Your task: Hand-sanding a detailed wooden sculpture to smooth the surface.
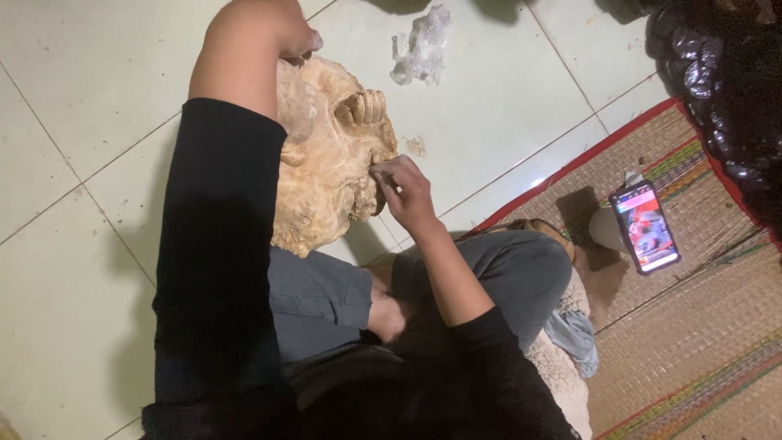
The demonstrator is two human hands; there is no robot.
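- The big pale wood carving (pixel 326 155) sits tipped up on the tile floor (pixel 81 122) against your knees, so keep it braced there and don't let it rock.
- Your left hand (pixel 289 33) is clamped over its top edge; good anchor, I'd press down firmly.
- Your right hand (pixel 403 191) is pinched at the carved right side. Can't tell if it's holding a small tool. Short, light strokes are probably safest on that fine detail.
- Phone (pixel 645 226) on the woven mat (pixel 692 342): ignore it.

tiled floor (pixel 73 106), woven mat (pixel 692 326), crumpled plastic (pixel 419 46)
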